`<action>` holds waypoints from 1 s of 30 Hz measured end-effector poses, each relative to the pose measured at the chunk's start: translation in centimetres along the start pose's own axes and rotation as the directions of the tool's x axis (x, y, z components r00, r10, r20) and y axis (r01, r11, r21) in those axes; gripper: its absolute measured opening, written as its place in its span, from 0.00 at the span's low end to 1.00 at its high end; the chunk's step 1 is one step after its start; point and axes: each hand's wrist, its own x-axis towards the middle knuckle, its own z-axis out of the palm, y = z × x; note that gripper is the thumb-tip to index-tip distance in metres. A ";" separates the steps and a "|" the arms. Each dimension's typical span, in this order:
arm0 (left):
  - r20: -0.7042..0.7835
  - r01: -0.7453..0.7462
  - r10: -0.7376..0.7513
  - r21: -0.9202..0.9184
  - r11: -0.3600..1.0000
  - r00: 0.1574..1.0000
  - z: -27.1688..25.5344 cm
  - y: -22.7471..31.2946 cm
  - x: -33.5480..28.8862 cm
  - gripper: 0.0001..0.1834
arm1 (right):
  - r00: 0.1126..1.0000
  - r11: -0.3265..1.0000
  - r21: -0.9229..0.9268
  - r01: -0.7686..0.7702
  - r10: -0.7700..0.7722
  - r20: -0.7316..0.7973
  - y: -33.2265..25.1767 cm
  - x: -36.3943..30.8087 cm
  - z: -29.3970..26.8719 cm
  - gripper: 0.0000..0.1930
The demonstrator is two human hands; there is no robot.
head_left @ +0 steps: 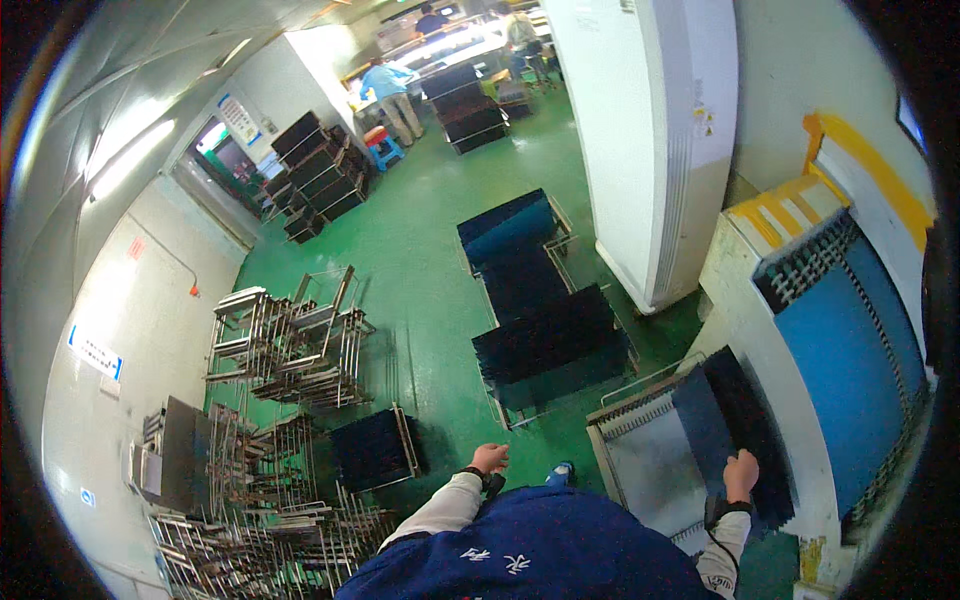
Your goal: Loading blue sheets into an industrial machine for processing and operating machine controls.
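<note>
My left hand (490,458) hangs in front of my blue apron with its fingers curled in; nothing shows in it. On the right, my right hand (740,475) is closed above a metal slotted rack (603,450). Dark blue thin panels (700,425) stand close together in the rack's right part, right by that hand. Whether the fingers grip a panel edge is hidden. Pale slots and a grey base show in the rack's left part.
Racks of dark panels (545,345) stand ahead on the green floor. Several bare metal racks (290,340) crowd the left, near another panel-filled rack (372,450). A machine with a blue bed and chain (850,340) is at right, beside a white cabinet (655,150). People (390,85) work far off.
</note>
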 end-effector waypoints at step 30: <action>-0.012 0.033 -0.035 -0.127 0.991 0.999 -2.8 -2.9 2.7 0.21 | 0.971 0.994 -0.105 -0.044 0.018 -0.240 -0.5 1.4 2.5 0.10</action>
